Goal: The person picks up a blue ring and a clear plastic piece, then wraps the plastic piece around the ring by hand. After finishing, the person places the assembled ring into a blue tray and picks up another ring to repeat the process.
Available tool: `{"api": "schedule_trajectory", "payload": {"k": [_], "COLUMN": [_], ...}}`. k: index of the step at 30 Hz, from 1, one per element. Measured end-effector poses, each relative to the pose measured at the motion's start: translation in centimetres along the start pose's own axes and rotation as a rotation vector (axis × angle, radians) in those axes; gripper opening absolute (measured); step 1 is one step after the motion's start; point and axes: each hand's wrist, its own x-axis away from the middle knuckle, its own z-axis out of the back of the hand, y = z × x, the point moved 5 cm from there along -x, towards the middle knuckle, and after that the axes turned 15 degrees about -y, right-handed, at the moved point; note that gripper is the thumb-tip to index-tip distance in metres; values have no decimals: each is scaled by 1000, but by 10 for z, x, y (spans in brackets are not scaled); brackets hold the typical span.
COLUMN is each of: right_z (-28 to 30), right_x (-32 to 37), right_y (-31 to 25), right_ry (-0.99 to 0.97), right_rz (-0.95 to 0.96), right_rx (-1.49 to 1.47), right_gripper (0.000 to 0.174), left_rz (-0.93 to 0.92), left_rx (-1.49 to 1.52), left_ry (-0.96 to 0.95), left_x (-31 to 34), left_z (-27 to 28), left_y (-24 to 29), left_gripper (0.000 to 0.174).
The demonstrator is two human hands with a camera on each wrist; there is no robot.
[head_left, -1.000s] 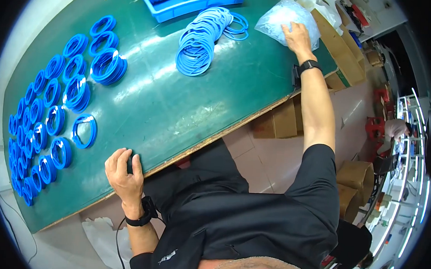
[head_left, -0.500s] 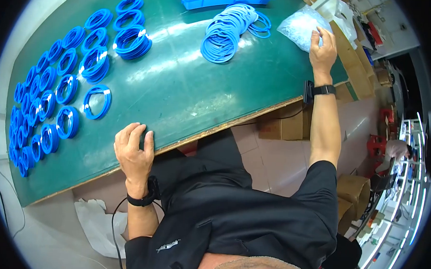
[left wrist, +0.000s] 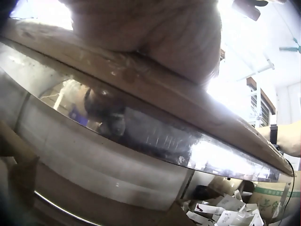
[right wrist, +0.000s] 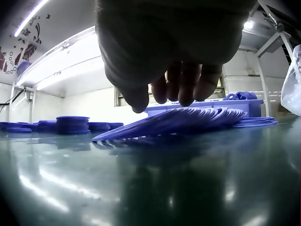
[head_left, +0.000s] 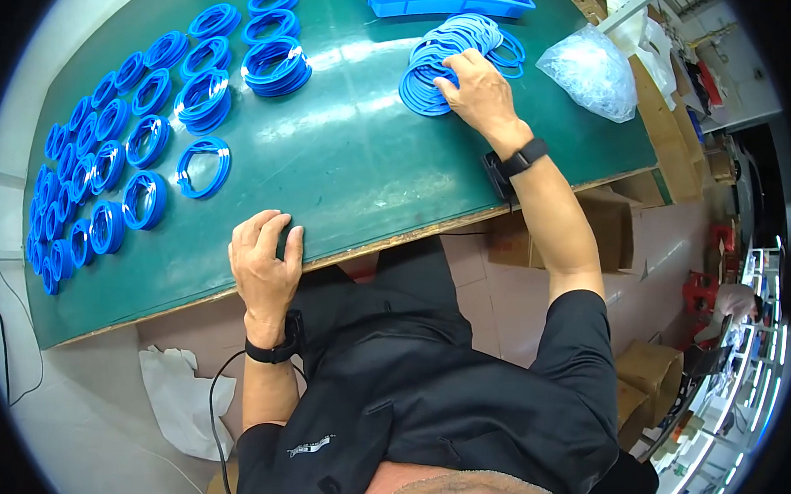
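blue rings lie in a slanting, overlapping fan (head_left: pixel 418 76) on the far part of the green table (head_left: pixel 346 170), right of centre. the right hand (head_left: pixel 486 92) hovers over the near, right part of this fan, palm down. its fingers are bent downward, with small gaps between some tips, and the thumb stands apart from them; nothing is pinched. the right wrist view shows the fingertips very close to the upper rings, but whether any touches cannot be told.

a few flatter loose rings (head_left: pixel 515 60) lie at the far right end of the fan. beyond it is a blue tray (head_left: pixel 450 7) with more blue pieces inside, and to the right sits a clear plastic bag (head_left: pixel 588 74), its contents hard to make out.

the left hand (head_left: pixel 267 259) rests at the table's near edge, fingers close together and gently bent, thumb apart, gripping nothing. a single ring bundle (head_left: pixel 225 163) lies nearest it, on the far left side. round ring stacks (head_left: pixel 275 83) stand in rows over the left part of the table.
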Motion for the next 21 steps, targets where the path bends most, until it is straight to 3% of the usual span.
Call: {"api": "schedule_trajectory", "payload": {"k": [13, 21], "right_z": [-17, -2], "right_x": [-18, 9], "right_y": [6, -43], "right_ry": [-115, -26], "right_rz": [-80, 114], "right_rx": [130, -18], "right_gripper": [16, 10], "left_rz": [8, 7], "left_rx": [-3, -12], "left_ry": [-2, 11], "left_x": [-1, 0], "left_z": [-1, -1], "left_y": [0, 0], "left_gripper": [24, 24]}}
